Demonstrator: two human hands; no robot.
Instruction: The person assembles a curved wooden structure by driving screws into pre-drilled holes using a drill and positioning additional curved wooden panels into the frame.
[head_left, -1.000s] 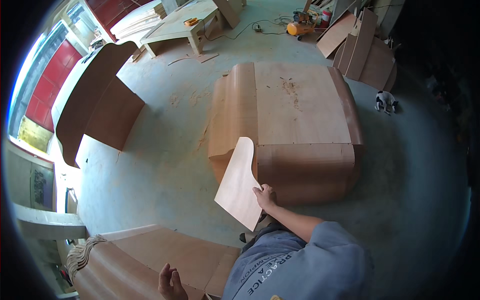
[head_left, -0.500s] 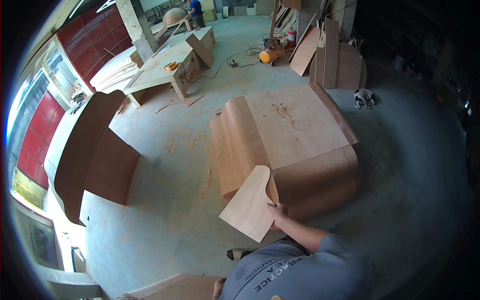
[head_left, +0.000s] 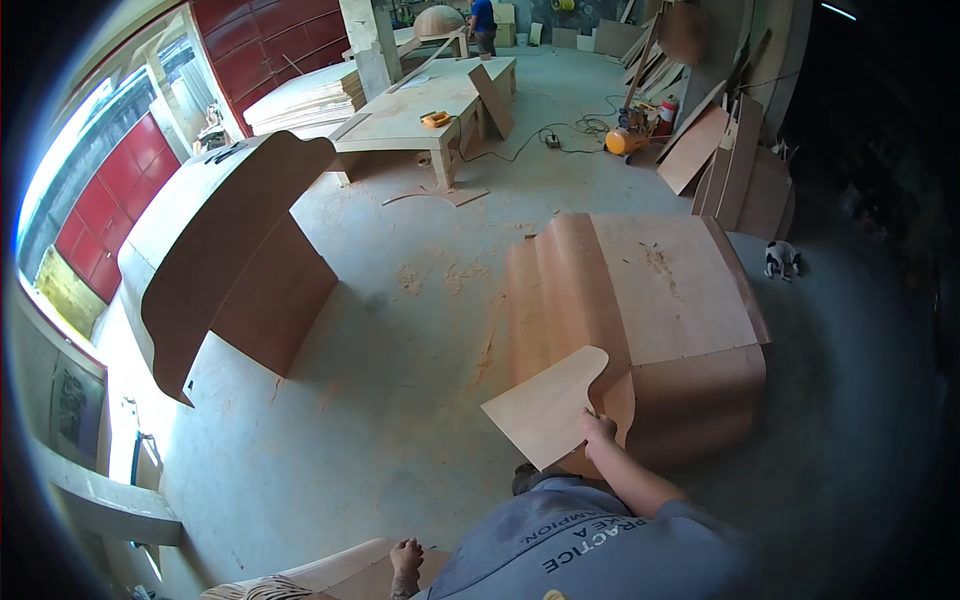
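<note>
A pale, flat plywood piece (head_left: 545,405) with a curved, notched edge is gripped at its right side by my right hand (head_left: 598,430). It is held out in front of me, over the near left corner of a large plywood body (head_left: 690,395) with rounded sides. The piece hides part of that corner. Low in the picture, my left hand (head_left: 405,558) is raised with its fingers curled in and nothing visible in them. Behind that hand lies a curved wooden part (head_left: 350,565), partly cut off by the lower edge.
Left stands a tall brown plywood form (head_left: 235,235) with a wavy edge. Farther off are a worktable (head_left: 410,118) with a yellow power tool (head_left: 436,119), an orange compressor (head_left: 622,142), leaning boards (head_left: 692,150) and a black-and-white animal (head_left: 782,260). Another person (head_left: 483,25) stands far back. Shavings (head_left: 465,275) litter the floor.
The view has swung left, so the scene sits farther right. My left hand has come up into fuller view. The plywood piece stays in my right hand, turned slightly.
</note>
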